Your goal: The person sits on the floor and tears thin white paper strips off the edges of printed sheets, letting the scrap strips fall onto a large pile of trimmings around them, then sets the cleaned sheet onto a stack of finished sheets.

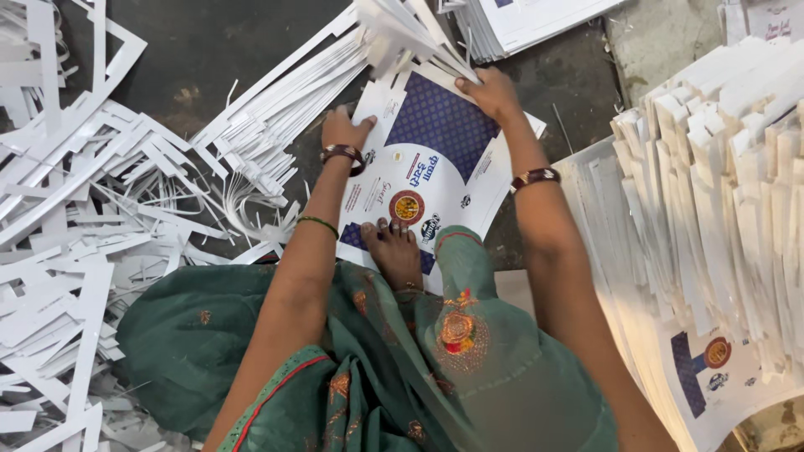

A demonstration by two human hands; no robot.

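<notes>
Dark floor [209, 50] strewn with white offcuts [75, 234]; left hand [343, 130] and right hand [490, 92] press flat on printed carton sheet [427, 159].

A printed carton sheet [435, 159] lies on the floor [209, 50], a foot [394, 251] resting on its near edge. Paper offcuts [75, 218] are heaped to its left. A stack of sheets [712, 209] stands to its right, another stack [528, 21] behind it.

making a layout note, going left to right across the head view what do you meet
heap of white card offcuts → left hand → blue and white printed sheet → right hand → stack of white die-cut sheets
</notes>
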